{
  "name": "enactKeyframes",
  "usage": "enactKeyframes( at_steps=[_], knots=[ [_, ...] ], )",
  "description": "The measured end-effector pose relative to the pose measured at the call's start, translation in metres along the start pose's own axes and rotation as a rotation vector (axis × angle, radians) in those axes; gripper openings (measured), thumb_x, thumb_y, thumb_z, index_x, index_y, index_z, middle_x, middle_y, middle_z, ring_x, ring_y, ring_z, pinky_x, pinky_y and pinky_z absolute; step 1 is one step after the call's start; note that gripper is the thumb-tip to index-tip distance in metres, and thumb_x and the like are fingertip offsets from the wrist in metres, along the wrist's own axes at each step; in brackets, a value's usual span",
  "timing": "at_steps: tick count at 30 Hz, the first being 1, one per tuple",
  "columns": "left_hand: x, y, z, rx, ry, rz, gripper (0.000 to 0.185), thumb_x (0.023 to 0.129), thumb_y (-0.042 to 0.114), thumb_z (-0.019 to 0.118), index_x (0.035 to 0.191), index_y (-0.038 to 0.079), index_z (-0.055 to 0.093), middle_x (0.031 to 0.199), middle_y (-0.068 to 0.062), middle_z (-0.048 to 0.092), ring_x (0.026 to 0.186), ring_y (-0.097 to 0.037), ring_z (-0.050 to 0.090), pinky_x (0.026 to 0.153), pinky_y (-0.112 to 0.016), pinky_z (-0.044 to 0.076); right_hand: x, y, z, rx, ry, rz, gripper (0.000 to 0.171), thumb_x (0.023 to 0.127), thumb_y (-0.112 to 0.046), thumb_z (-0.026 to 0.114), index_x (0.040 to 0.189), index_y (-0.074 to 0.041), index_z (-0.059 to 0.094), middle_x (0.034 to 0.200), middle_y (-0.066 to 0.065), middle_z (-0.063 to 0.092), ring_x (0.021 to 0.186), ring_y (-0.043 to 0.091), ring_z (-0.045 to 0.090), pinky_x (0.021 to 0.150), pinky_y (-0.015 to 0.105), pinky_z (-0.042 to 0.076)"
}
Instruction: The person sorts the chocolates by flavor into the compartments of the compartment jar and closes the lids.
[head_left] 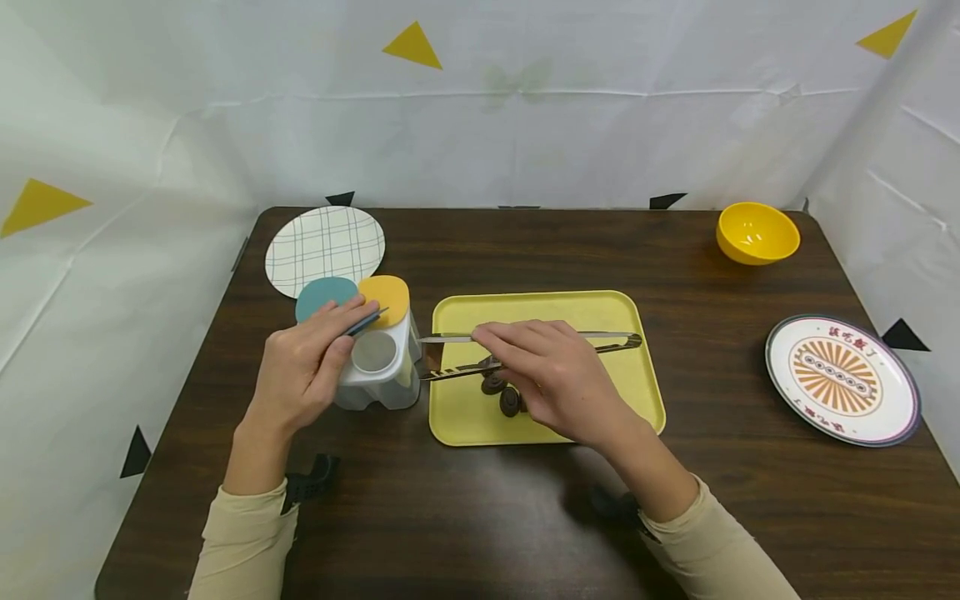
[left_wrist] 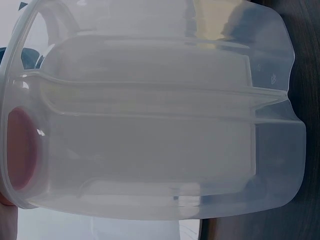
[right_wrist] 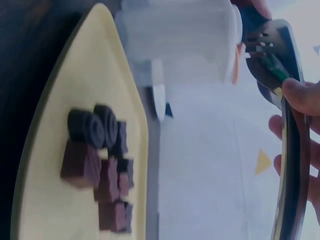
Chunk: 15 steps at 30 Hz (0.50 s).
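Note:
My left hand [head_left: 303, 367] pinches a raised dark blue lid [head_left: 363, 323] above a translucent condiment box [head_left: 382, 390]. Under that lid, one round compartment opening [head_left: 373, 353] shows. Teal [head_left: 326, 293] and yellow [head_left: 386, 300] lids lie flat at the back of the box. In my right hand [head_left: 558, 375] are metal tongs [head_left: 611, 346], level over the yellow tray [head_left: 457, 425], tips apart and pointing at the box. Dark brown chocolates [right_wrist: 80, 162], some square and some round with swirls, sit on the tray below the tongs; my right hand partly covers them in the head view.
A checked white plate [head_left: 326, 246] lies behind the box at the back left. At the far right are a yellow bowl [head_left: 757, 235] and a white patterned plate [head_left: 843, 379]. White sheeting [head_left: 517, 142] hangs around the dark wooden table [head_left: 450, 517].

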<state>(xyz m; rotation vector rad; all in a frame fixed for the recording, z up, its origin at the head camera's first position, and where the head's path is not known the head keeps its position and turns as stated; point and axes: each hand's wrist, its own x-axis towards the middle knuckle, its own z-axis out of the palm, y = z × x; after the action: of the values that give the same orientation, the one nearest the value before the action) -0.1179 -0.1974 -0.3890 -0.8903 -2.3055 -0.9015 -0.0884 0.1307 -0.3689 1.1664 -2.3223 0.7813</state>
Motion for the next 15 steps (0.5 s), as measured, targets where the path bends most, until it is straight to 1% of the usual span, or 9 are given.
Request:
enactKeyframes(
  at_steps=[6,15],
  knots=[
    [0.001,0.000,0.001,-0.001,-0.001,0.006,0.049,0.103,0.036,0.036,0.126,0.007,0.067,0.124,-0.007,0.067,0.115,-0.026,0.063,0.102,-0.049,0.043,0.015,-0.009,0.014,-0.027,0.022,-0.018,0.047,0.089,-0.006,0.069,0.134,-0.010,0.061,0.129,0.001,0.064,0.114,0.020,0.061,0.092,0.039,0.047],
    [0.000,-0.001,0.000,0.006,0.001,0.007,0.049,0.103,0.034,0.034,0.126,0.006,0.067,0.124,-0.008,0.067,0.115,-0.025,0.063,0.101,-0.050,0.044,0.029,-0.018,0.029,-0.056,0.030,-0.008,0.046,0.091,-0.010,0.068,0.136,-0.012,0.060,0.130,0.001,0.063,0.118,0.019,0.059,0.094,0.038,0.047]
  ],
)
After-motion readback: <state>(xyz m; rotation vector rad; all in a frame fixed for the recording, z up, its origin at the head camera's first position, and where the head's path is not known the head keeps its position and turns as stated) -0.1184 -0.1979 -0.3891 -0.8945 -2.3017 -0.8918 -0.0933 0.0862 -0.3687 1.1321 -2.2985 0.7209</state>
